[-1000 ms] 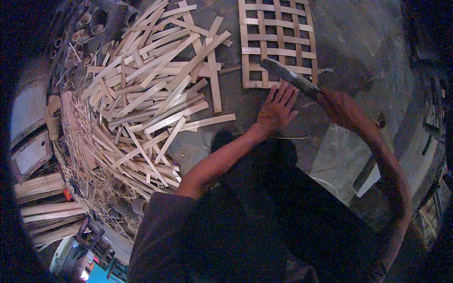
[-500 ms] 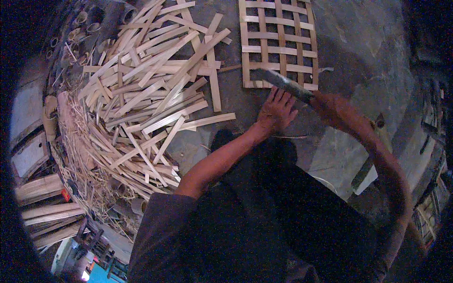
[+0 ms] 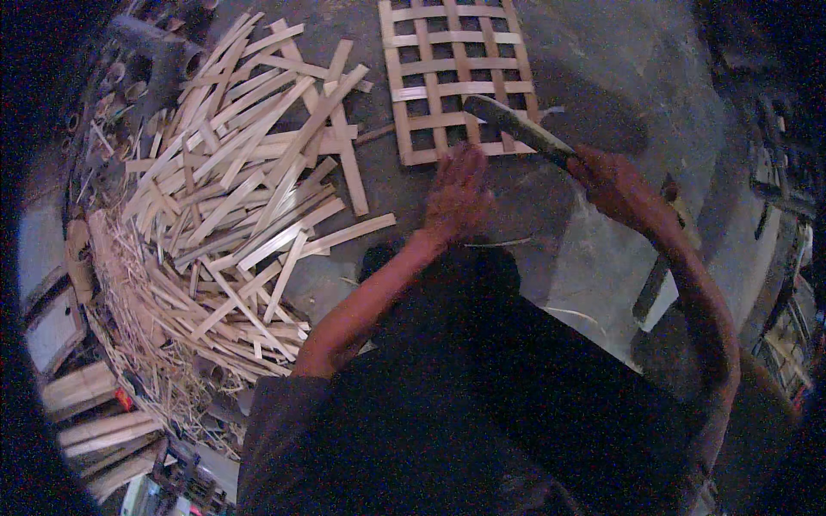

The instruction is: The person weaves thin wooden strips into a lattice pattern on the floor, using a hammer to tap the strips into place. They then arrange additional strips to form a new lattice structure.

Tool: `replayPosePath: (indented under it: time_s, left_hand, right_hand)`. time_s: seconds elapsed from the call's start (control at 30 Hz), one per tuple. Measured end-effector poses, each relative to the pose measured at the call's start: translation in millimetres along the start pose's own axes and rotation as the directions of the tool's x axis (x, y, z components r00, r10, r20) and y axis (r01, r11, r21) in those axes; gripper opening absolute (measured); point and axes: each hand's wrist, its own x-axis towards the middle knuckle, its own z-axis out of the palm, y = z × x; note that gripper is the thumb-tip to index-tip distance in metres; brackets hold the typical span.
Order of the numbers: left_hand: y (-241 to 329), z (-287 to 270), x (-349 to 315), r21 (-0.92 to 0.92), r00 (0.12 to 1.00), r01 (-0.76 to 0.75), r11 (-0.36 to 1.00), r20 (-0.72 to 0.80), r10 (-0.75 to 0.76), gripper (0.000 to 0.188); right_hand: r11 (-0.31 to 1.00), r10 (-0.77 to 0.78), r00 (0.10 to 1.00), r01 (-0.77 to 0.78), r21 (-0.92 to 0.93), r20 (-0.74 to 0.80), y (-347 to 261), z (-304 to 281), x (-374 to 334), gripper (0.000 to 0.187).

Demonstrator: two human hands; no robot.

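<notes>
A woven lattice of flat pale bamboo strips (image 3: 418,64) lies on the floor ahead of me. At its near edge rests my left hand (image 3: 460,196), fingers stretched out and slightly blurred, with nothing visible in its grip. My right hand (image 3: 613,185) is closed round the end of a machete-like knife (image 3: 520,127); its handle is mostly hidden by the fingers. The blade points up and to the left, across the near right corner of the lattice in this view. I cannot tell whether the blade touches the strips.
Loose bamboo strips (image 3: 249,181) lie in a large heap on the left, beside thin shavings (image 3: 129,275). Hollow bamboo tubes (image 3: 136,90) sit at the far left. Split wooden pieces (image 3: 107,434) are at the lower left. Grey floor (image 3: 619,77) extends to the right of the lattice.
The view has shifted, so the lattice and heap appear farther left. My left hand has moved left along the lattice's near edge. The knife blade now overlaps more of the lattice's right side.
</notes>
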Motion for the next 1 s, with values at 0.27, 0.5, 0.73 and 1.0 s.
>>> replayPosePath:
  time_s: [0.27,0.5,0.73,1.0]
  left_hand:
    - [-20.4,-10.9,-7.6,0.065,0.999,0.034,0.997,0.037,-0.036,0.073]
    - [-18.4,-9.6,-6.6,0.054,0.997,0.058,0.997,0.045,-0.061,0.074]
    - [-26.5,-21.0,14.7,0.146,0.998,-0.053,0.988,-0.033,0.058,0.057]
    - [-54.4,-59.7,31.5,0.111,0.964,-0.246,0.963,-0.076,0.255,0.039]
  right_hand:
    - [0.991,0.114,0.993,-0.113,-0.074,0.020,19.1,8.6,-30.1,0.028]
    - [0.999,0.029,0.989,-0.035,-0.038,-0.144,26.4,32.6,-42.7,0.026]
    - [0.869,0.310,0.948,-0.256,0.424,-0.064,-5.0,21.6,-46.6,0.025]
    - [0.718,0.371,0.892,-0.100,0.689,-0.257,2.2,49.2,-53.2,0.029]
